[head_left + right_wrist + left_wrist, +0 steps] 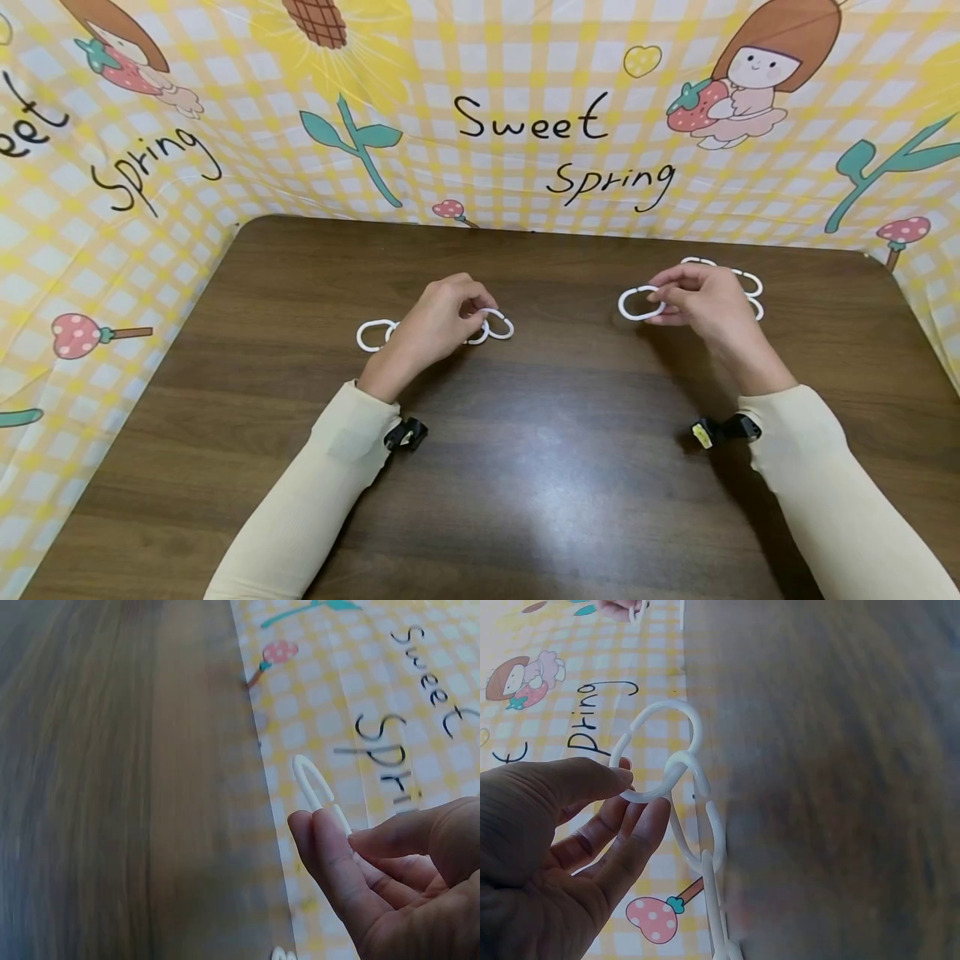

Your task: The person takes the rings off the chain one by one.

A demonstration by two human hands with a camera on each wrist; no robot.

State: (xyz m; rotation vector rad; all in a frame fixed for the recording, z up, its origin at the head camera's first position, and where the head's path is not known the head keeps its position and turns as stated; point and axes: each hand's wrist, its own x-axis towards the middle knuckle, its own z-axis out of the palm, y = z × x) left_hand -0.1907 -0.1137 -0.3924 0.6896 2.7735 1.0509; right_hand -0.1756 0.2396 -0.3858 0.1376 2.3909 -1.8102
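Note:
Between thumb and fingers my left hand (pixel 444 318) pinches the end link (pixel 697 735) of a chain of white oval plastic rings. More linked rings (pixel 712 900) hang from it in the left wrist view; in the head view part of this chain (pixel 372 335) shows left of the hand, and the hand hides its middle. My right hand (pixel 708 304) pinches a single white oval ring (pixel 632 303) with a small gap in its side, held apart from the chain. Behind the right hand lie several loose white rings (pixel 752 284), partly covered by it.
Both hands are over a brown wooden table (pixel 525 467). A yellow checked cloth (pixel 510 50) with printed drawings and lettering stands along its back and sides. Each wrist carries a small black camera, one on the left wrist (pixel 406 435) and one on the right (pixel 726 431).

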